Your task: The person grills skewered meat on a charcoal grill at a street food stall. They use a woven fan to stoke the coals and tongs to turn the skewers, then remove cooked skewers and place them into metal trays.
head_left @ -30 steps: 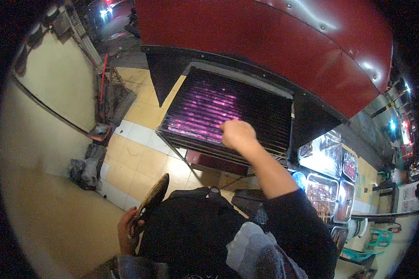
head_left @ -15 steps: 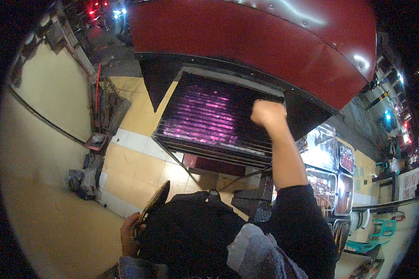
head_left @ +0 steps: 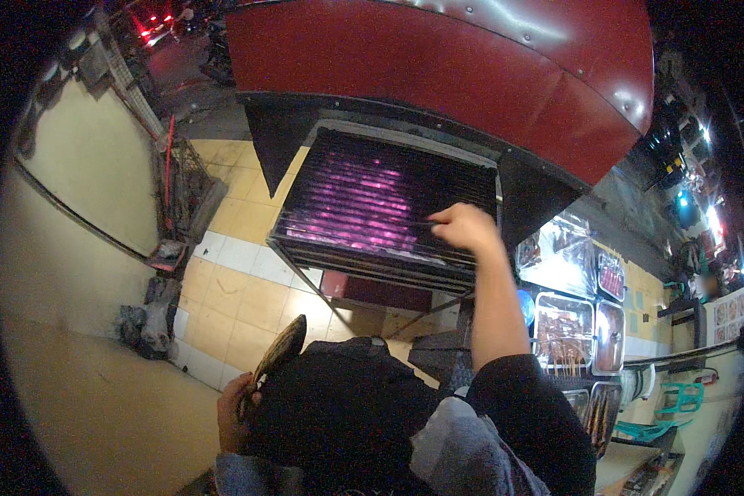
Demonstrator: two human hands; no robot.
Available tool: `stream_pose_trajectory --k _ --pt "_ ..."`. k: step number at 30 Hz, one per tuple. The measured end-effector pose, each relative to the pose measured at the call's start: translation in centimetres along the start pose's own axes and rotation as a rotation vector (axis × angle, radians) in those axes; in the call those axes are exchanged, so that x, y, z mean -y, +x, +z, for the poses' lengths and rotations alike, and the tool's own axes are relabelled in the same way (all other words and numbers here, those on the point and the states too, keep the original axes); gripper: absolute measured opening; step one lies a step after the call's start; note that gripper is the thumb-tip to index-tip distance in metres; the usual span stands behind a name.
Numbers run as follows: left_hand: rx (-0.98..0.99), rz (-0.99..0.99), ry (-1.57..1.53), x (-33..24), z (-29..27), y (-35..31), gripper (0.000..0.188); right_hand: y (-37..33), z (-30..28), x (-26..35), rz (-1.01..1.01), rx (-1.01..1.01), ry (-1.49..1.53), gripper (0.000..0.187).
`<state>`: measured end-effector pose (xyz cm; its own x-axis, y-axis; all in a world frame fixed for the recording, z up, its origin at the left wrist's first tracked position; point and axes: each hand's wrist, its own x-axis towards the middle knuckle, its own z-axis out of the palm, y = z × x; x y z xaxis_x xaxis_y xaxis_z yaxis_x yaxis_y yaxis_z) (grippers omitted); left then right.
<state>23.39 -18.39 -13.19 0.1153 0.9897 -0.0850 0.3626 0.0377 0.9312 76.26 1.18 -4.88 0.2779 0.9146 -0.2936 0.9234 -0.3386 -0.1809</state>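
Over the right part of a slatted charcoal grill is my right hand, its fingers pressed together near the bars. Whether it pinches something thin cannot be made out. Pinkish-purple glow shows between the dark bars left of that hand. Low at my left side, my left hand is closed round a flat, brownish hand fan that looks woven. The fan is tilted up beside my dark clothing, and its handle is mostly hidden.
A red metal hood overhangs the grill's far side. To the right stand metal trays of skewered food, with a plastic-covered one behind. Turquoise stools sit farther right. A pale wall and a red-handled tool are at the left.
My right hand has come nearer and slightly left over the grill, with the forearm lower. The left hand and fan stay almost where they were. The view has shifted slightly.
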Motion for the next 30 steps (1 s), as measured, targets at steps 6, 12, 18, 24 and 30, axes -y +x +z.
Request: stream_pose_trajectory --k 6,12,18,24,30 --pt "0.099 0.253 0.160 -0.1 0.1 2.4 0.035 -1.2 1.8 0.1 -0.236 -0.121 -0.022 0.038" --pt "0.221 0.188 0.234 1.3 -0.1 4.7 0.028 -3.7 -0.7 -1.6 -0.007 -0.025 0.013 0.039" --pt "0.219 -0.320 -0.277 1.5 1.0 5.2 0.023 -5.8 2.0 2.1 -0.137 -0.101 0.038 0.039" --pt "0.330 0.026 -0.136 0.1 1.5 6.3 0.030 -9.1 4.5 -6.7 0.053 -0.362 0.244 0.039" --pt "0.360 -0.348 -0.394 0.6 0.9 8.0 0.030 -19.4 22.6 -8.2 0.386 -0.278 0.464 0.037"
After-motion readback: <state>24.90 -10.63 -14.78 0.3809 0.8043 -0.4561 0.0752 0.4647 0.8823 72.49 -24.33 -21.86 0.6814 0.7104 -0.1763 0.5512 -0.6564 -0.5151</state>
